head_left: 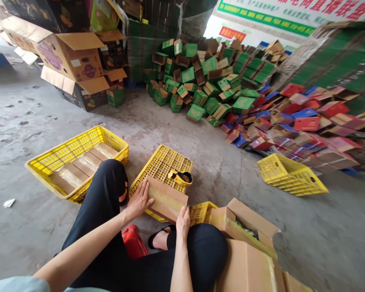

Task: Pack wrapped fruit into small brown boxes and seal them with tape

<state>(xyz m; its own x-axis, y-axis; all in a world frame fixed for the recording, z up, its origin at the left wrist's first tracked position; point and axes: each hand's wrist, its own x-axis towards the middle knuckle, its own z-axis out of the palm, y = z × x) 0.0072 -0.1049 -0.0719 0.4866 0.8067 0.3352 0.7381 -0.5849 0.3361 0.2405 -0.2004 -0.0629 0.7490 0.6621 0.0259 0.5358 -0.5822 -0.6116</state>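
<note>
Head cam view: the person sits low with a plain brown cardboard box (167,200) lying on an upturned yellow plastic crate (162,162), right in front of the knees. Left hand (139,199) is laid flat on the box's left end, fingers straight and close together, pressing down. Right hand (182,221) has its fingertips closed on the near right corner.

Progress-wise I'd say mid-batch. A few similar flat brown boxes (79,166) already lie in the yellow plastic basket (48,160) on the left, while a pile of tan cardboard (246,259) waits by the right knee. A yellow tape dispenser (180,177) sits on the crate just behind the box, untouched.

Around it all are heaps of small green cartons (200,77) and red and blue cartons (291,117), with another yellow basket (291,176) off to the right. Nothing really blocks the hands, though the dispenser and the knees crowd the box a bit.
</note>
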